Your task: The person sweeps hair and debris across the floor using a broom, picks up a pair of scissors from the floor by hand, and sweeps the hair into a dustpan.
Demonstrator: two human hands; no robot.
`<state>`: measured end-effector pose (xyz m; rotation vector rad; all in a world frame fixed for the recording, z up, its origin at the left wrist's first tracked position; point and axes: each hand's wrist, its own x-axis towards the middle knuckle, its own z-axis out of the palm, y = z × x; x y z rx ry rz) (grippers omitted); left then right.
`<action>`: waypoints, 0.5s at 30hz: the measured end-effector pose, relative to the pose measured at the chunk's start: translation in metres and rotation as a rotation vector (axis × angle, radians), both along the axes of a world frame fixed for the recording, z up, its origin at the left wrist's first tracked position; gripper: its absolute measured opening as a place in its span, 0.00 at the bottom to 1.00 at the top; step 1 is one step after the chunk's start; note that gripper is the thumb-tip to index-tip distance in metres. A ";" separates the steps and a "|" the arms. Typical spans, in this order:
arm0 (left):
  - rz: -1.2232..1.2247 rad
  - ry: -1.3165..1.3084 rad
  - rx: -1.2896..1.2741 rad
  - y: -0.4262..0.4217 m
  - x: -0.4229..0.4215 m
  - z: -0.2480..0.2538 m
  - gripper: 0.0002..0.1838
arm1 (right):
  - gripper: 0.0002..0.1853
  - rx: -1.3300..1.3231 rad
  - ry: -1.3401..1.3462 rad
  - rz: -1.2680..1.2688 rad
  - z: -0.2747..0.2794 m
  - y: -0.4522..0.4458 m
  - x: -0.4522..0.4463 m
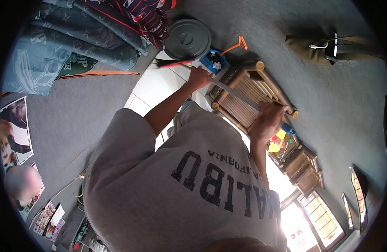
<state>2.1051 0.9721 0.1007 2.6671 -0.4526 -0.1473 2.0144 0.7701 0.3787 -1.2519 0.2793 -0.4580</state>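
Left fingers point(205, 75) and right fingers point(274, 109) are gripping a broom point(176, 64), fully curled, apparently sweeping; the next stroke presumably calls for steadiness.

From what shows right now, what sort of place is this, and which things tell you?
Perhaps a small shop, though a home is possible: bamboo seat, wall posters and lettered glass hint at it.

Across my light-grey short-sleeved fabric shirt point(160, 197), inverted to me, run black block letters point(212, 185): "MALIBU" and "CALIFORNIA". The glare-washed white rectangular sign point(292, 220) seems to read "Call-AC" in red.
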 end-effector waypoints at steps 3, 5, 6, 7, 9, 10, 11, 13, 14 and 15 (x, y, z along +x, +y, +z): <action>-0.132 0.097 0.103 -0.038 0.002 0.000 0.21 | 0.26 -0.251 0.015 0.024 0.000 0.011 -0.012; -0.177 0.065 -0.040 -0.056 -0.004 0.012 0.23 | 0.26 -0.366 -0.050 0.032 0.011 0.012 -0.020; -0.166 0.072 -0.069 -0.061 -0.003 0.022 0.23 | 0.26 -0.340 -0.119 0.051 0.020 0.010 -0.020; -0.159 0.077 -0.095 -0.060 0.000 0.031 0.24 | 0.25 -0.310 -0.189 0.066 0.030 0.010 -0.019; -0.057 -0.023 -0.190 -0.057 0.001 0.041 0.23 | 0.27 -0.313 -0.169 0.026 0.059 0.015 -0.016; 0.005 -0.117 -0.229 -0.058 0.004 0.040 0.22 | 0.27 -0.288 -0.209 0.059 0.059 0.015 -0.017; 0.072 -0.211 -0.267 -0.061 0.006 0.039 0.22 | 0.27 -0.262 -0.248 0.096 0.059 0.015 -0.018; 0.106 -0.307 -0.365 -0.064 0.023 0.051 0.22 | 0.25 -0.293 -0.427 0.239 0.047 0.022 -0.016; 0.130 -0.312 -0.422 -0.067 0.030 0.056 0.21 | 0.24 -0.310 -0.513 0.311 0.042 0.026 -0.016; 0.154 -0.318 -0.479 -0.067 0.035 0.058 0.20 | 0.18 -0.382 -0.545 0.413 0.039 0.030 -0.012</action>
